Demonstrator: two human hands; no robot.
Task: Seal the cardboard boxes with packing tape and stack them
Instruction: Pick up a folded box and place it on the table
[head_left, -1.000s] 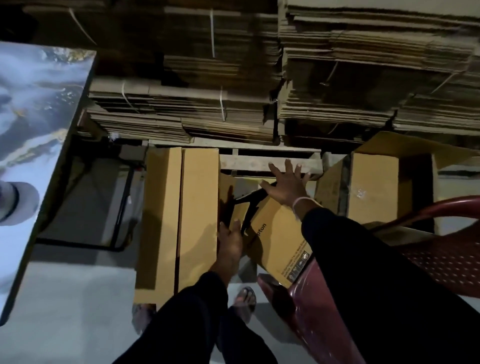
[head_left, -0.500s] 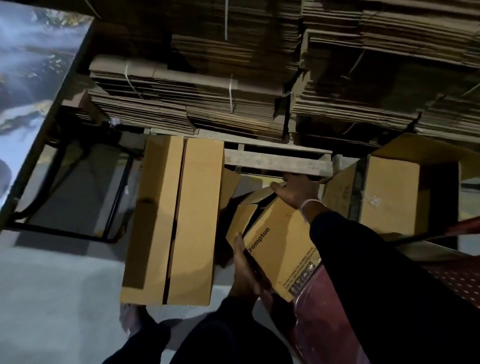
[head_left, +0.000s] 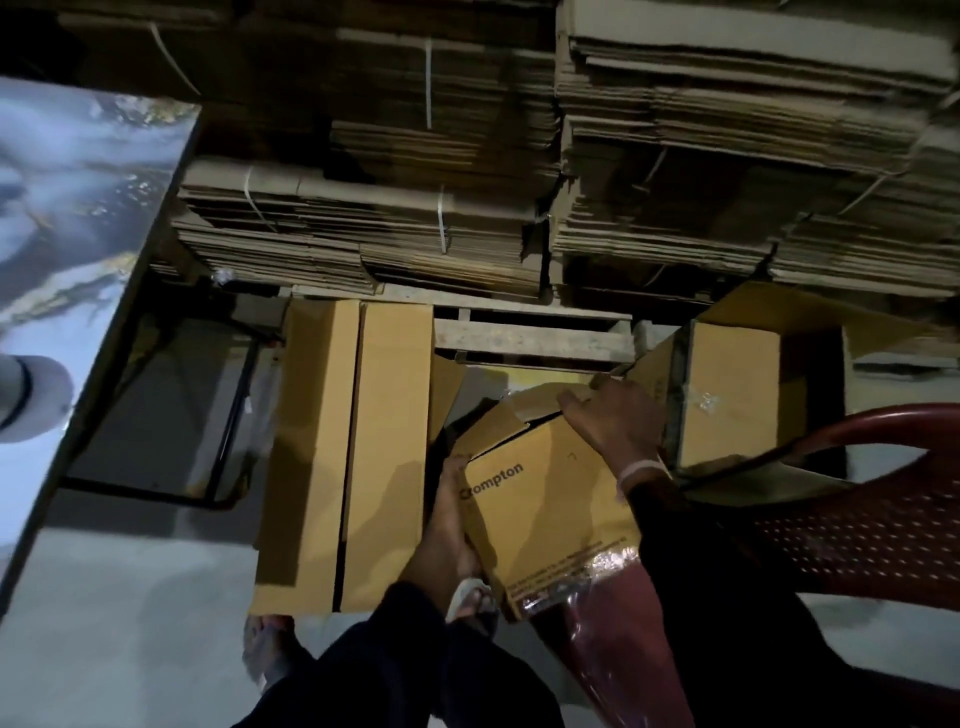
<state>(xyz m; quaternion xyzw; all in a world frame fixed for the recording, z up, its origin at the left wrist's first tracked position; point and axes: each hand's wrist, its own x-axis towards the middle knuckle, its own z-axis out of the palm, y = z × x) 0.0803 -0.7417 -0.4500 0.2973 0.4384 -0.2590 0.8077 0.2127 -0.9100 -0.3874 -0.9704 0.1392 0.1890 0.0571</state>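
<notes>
Box (head_left: 550, 519) with the word "Crompton" on it sits tilted in the middle, and everything else here is told from it. The left hand (head_left: 447, 530) grips the near left edge of the box, with its fingers curled round the side. The right hand (head_left: 613, 421) sits on the far end of the box, fingers bent over the top flaps (head_left: 524, 410) and pressing them down. The flaps do not lie flat yet; there is a dark gap under one of them. No tape shows on this end of the box, so it looks like it is not sealed.

Just left of the box lies a long closed carton (head_left: 343, 457), touching or nearly touching it. To the right of the box stands an open carton (head_left: 727, 395) with some shiny tape on its side. A red plastic chair (head_left: 857, 519) is to the right and near, and the near corner of the box seems to rest on it. Behind the box is a wooden pallet (head_left: 535, 340) with big stacks of flat cardboard (head_left: 363, 234). Far to the left is a marbled table (head_left: 78, 234).

What could go wrong? The box leans on one corner, so it could slip off the chair if a hand lets go. The flaps could spring back up. I cannot see any tape roll, so a hand must leave to fetch it.
</notes>
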